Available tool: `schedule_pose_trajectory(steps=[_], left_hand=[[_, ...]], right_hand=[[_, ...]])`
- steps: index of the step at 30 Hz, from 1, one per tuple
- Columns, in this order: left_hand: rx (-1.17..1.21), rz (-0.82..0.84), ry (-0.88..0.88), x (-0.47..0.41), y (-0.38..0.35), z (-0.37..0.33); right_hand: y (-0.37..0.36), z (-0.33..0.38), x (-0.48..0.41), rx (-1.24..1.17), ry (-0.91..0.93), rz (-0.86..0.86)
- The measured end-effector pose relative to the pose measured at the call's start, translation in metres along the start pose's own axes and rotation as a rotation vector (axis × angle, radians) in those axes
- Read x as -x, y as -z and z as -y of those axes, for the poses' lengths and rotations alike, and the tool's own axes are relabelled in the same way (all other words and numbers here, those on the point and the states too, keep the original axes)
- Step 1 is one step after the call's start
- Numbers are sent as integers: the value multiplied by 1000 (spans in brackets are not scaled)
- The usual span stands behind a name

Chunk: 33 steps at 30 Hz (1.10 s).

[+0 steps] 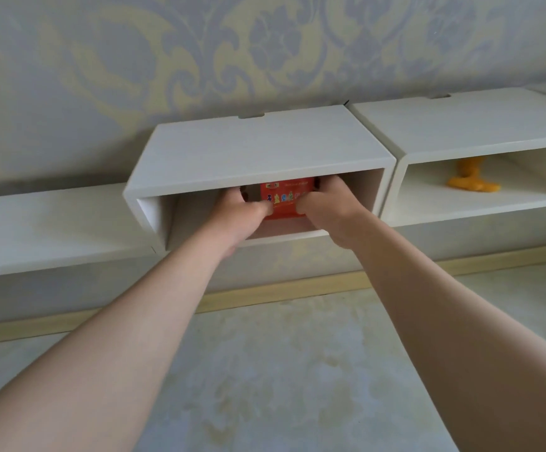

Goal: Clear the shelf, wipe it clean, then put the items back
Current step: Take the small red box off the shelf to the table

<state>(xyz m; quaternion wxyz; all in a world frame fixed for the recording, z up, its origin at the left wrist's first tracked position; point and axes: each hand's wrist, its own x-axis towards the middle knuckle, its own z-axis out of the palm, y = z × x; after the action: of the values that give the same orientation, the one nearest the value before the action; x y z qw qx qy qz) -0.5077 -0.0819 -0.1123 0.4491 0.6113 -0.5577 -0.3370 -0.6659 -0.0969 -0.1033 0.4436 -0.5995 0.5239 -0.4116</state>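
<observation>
A row of white open-fronted shelf units is mounted along a wall covered with grey-blue wallpaper (199, 44) bearing a pale yellow floral pattern. A light wooden skirting strip (265, 293) is seen below the units, and a pale mottled floor (297, 370) is spread beneath it. The middle shelf (258, 151) is set forward of a lower white unit (53, 223) at its left edge and is flanked at its right edge by a right-hand unit (460, 125). An orange-yellow object (470, 184) is seen on the floor of that right-hand unit, near its back; what it is cannot be told.

A red box (286, 190), printed with small coloured figures, is held upright inside the middle shelf, about midway between its side walls. It is gripped from both sides: the left hand (242, 213) is curled round its left edge and the right hand (327, 207) round its right edge, with both thumbs pressed against its front face. Whether the box rests on the shelf floor cannot be told.
</observation>
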Motion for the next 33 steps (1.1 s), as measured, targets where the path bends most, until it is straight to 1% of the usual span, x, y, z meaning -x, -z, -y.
schedule_pose_trajectory(steps=[3, 7, 13, 15, 18, 22, 26, 30, 33], left_hand=[[31, 54, -50, -1, -6, 0], [60, 56, -88, 10, -3, 10], [78, 137, -146, 30, 9, 11], [44, 134, -154, 44, 17, 12], [4, 138, -134, 68, 33, 15], [-58, 213, -100, 88, 68, 14], [-128, 247, -77, 94, 110, 7], [-140, 265, -52, 100, 146, -3], [-144, 251, -27, 105, 166, -15]], right_hand=[[-2, -4, 1, 24, 47, 7], [-1, -10, 16, 48, 78, -4], [7, -10, 37, 168, 144, 28], [13, -9, 44, 166, 159, 84], [15, -4, 53, 170, 165, 219], [-1, 8, 63, 250, 192, 358], [-29, 24, 69, 272, 208, 436], [-49, 46, 69, 265, 223, 494], [-58, 62, 66, 202, 199, 575]])
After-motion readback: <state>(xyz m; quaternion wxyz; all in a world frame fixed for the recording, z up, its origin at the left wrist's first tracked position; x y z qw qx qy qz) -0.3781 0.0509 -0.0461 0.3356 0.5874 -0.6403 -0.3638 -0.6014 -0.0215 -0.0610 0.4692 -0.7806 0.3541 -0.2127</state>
